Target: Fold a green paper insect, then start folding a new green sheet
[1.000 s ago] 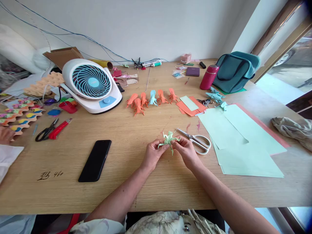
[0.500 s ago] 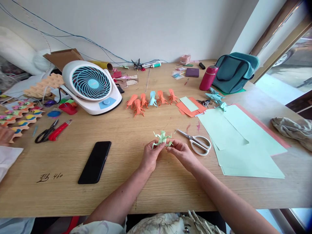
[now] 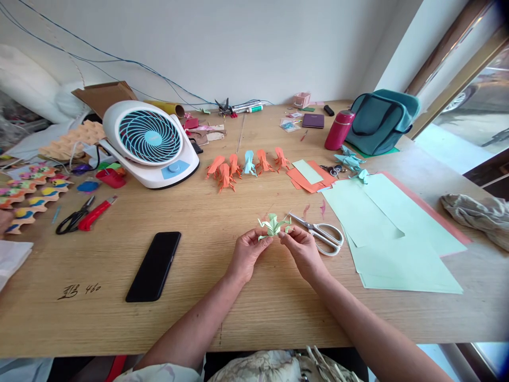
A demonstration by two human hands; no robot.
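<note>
Since the earlier frame, the green paper figure [image 3: 273, 225] has shifted slightly to the right, and the right hand [image 3: 305, 250] has closed in on its near side; the other items on the table show no evident displacement. The figure is located in front of the person, between the two hands, at the near side of the table [image 3: 207, 313]. Grip: the left hand [image 3: 247, 254] pinches its left near edge between thumb and fingers, and the right hand pinches the opposite edge in the same manner. Whether its underside touches the table cannot be determined. Condition of work: the body appears folded and several thin, bent limbs project outward, so most of the shaping is judged complete; what remains appears to be minor adjustment of the limbs, though the finer creases are too small to verify. Beyond the hands, five orange paper figures [image 3: 225, 178] and one light blue paper figure [image 3: 249, 163] stand on their legs in a loose group, judged finished and untouched. White-handled scissors [image 3: 317, 230] lie just beside the right hand, held by no one. Large pale green sheets [image 3: 405, 268] lie flat to the right, apparently unfolded stock, with smaller orange sheets [image 3: 301, 181] farther back. A black phone [image 3: 153, 267] lies left of the left hand, well apart from it.
</note>
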